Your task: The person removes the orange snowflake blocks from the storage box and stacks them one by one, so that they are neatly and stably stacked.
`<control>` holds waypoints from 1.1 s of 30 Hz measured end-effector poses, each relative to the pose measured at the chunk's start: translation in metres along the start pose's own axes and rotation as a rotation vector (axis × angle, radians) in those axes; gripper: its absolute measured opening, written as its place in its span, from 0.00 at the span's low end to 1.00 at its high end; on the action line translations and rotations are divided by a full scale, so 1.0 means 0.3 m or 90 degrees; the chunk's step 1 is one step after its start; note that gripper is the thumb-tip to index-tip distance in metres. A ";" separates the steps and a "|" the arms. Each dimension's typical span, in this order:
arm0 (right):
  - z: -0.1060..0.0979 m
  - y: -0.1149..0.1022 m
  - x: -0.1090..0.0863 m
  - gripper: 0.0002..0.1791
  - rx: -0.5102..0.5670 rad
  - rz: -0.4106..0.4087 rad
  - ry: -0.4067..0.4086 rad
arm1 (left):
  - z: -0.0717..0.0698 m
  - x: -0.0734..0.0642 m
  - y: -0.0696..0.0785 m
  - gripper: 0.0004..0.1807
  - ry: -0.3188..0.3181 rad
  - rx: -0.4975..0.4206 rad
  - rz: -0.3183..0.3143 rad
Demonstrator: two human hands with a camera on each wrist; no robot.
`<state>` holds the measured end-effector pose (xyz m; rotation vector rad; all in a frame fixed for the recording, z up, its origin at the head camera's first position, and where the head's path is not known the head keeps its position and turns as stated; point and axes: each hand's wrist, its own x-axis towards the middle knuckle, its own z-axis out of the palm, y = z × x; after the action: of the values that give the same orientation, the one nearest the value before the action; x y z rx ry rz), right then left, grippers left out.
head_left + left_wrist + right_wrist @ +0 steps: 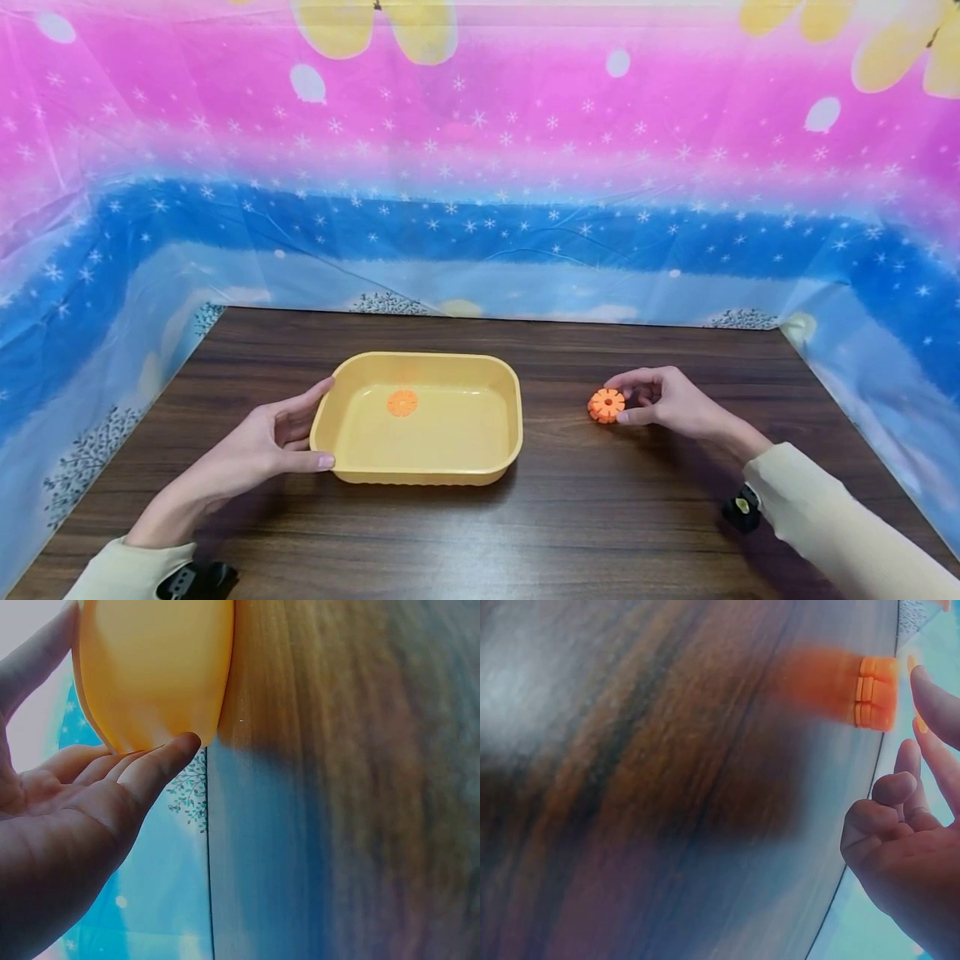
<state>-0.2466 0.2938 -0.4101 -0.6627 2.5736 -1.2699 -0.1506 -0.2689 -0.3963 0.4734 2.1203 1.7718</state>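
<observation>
A yellow plastic tray (pixel 427 477) stands on the table with one orange flower-shaped disc (pixel 402 403) lying in it. My left hand (pixel 258 437) holds the tray's left end, thumb at the near corner and index finger at the far one. In the left wrist view the fingers (pixel 161 766) touch the tray wall (pixel 157 675). To the tray's right, my right hand (pixel 678 406) pinches an orange notched disc (pixel 608 401) between thumb and fingers. In the right wrist view a short stack of orange discs (pixel 877 694) stands beside the thumb (pixel 939 709); the thumb partly hides the held disc.
The dark wood-grain table (pixel 480 533) ends at the back and sides against a hanging printed cloth (pixel 487 233). Black straps with devices (pixel 742 508) sit on both wrists.
</observation>
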 end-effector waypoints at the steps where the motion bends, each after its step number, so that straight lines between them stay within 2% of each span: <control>1: 0.001 0.002 0.000 0.26 -0.001 -0.003 0.000 | 0.000 0.001 0.000 0.56 0.001 -0.001 -0.002; 9: 0.001 0.026 0.004 0.24 -0.023 -0.013 -0.001 | 0.002 0.006 -0.004 0.57 0.003 -0.001 -0.011; 18: 0.005 0.035 0.009 0.24 -0.037 -0.016 -0.005 | -0.001 0.000 0.000 0.56 0.001 -0.009 -0.003; 33: 0.007 0.031 0.013 0.27 -0.042 0.007 -0.021 | 0.001 0.001 -0.003 0.56 -0.002 -0.011 -0.012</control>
<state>-0.2521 0.2954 -0.4189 -0.6742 2.5994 -1.1651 -0.1508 -0.2685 -0.3973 0.4505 2.0993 1.7763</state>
